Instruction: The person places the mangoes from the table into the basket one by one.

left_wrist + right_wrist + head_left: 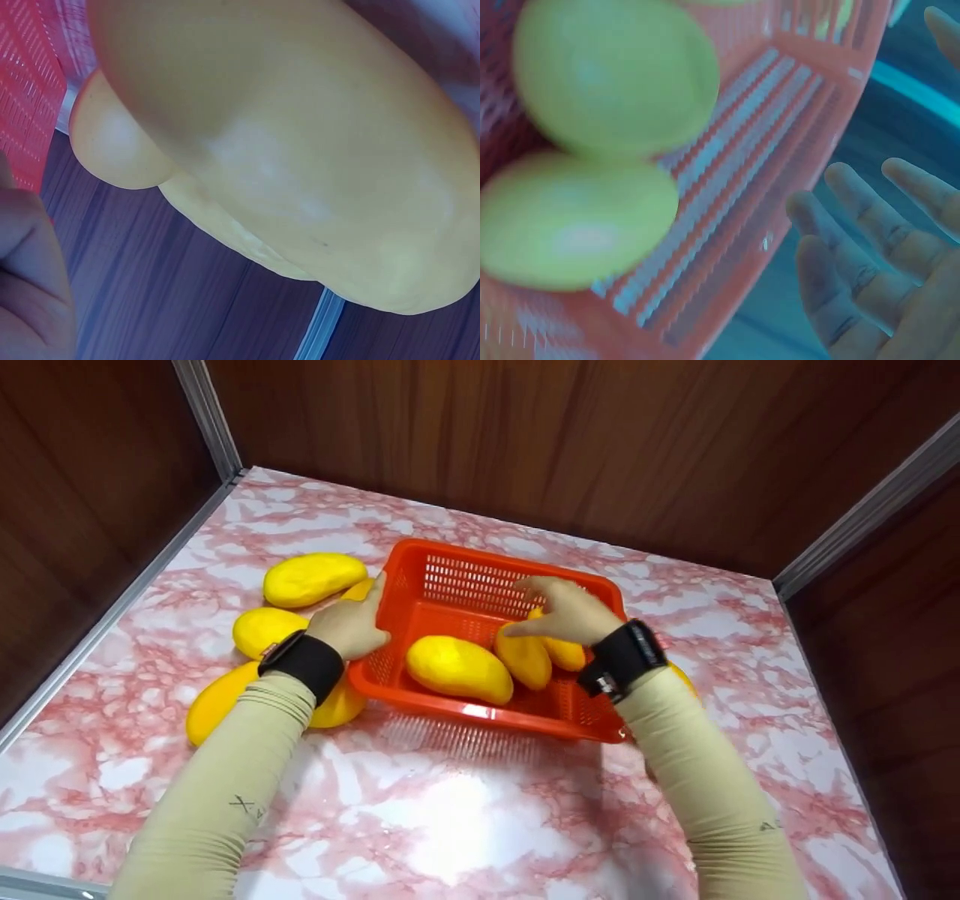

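An orange-red plastic basket (pixel 487 720) with slotted walls sits mid-table, with yellow mangoes inside. My left hand (pixel 349 626) holds the basket's left rim, its thumb toward the inside; part of that hand (pixel 34 277) shows at the left edge of the left wrist view. Over the basket's right half, my right hand (pixel 574 611) hovers with spread, slightly bent fingers, holding nothing. Below it lie two mangoes, one in front (pixel 525 664) and another partly hidden (pixel 566 655). A third mango (pixel 459 669) lies nearer the basket's front wall. The right wrist view shows the right fingers (pixel 855 277) apart.
Several mangoes lie left of the basket, including one at the back (pixel 315 579) and one nearer the front (pixel 221 701), partly behind the left forearm. Another mango (pixel 684 679) peeks out beside the right forearm. Brown wood-patterned panels (pixel 525 442) enclose the marbled pink-white table (pixel 360 825).
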The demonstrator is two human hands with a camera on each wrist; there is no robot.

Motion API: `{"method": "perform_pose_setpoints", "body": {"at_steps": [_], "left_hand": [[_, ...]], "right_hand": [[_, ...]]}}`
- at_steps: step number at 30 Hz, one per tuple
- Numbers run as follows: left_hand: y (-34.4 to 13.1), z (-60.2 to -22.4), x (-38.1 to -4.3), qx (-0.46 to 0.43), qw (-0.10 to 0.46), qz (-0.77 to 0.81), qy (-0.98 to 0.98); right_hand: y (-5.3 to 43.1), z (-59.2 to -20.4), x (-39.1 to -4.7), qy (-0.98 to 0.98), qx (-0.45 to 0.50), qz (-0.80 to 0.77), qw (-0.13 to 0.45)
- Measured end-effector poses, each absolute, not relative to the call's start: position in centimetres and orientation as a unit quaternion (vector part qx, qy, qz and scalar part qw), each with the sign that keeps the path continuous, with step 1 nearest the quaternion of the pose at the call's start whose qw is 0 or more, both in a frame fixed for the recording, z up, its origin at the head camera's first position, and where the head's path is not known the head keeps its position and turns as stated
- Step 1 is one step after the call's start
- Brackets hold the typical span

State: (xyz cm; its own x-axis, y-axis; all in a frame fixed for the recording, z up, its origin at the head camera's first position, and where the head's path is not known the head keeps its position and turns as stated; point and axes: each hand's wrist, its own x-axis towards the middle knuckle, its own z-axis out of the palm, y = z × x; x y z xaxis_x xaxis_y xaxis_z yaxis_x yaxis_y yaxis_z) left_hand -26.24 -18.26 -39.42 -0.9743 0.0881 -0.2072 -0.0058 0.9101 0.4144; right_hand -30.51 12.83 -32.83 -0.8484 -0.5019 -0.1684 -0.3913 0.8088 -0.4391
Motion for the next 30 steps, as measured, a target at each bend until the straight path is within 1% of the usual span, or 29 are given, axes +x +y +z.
{"method": "perform_pose_setpoints", "body": {"at_steps": [4,10,16,23,30], "left_hand": [[-18.3,-39.3,-26.2,0.025,0.109,0.214,0.970],[-18.2,-39.2,-26.1,0.031,0.108,0.213,0.971],[-18.2,-39.1,-26.0,0.020,0.117,0.214,0.970],[-18.2,-39.2,-26.0,0.028,0.113,0.214,0.970],[-18.3,-39.3,-26.1,0.028,0.116,0.217,0.969]], "right_hand": [[14.7,-32.0,-30.9,0.944,-0.221,-0.204,0.133],[16.7,-31.6,-31.1,0.949,-0.188,-0.209,0.142],[18.2,-31.6,-31.3,0.953,-0.182,-0.204,0.132],[19.6,-31.6,-31.3,0.955,-0.171,-0.207,0.129],[21.4,-31.7,-31.4,0.957,-0.143,-0.212,0.137]]}}
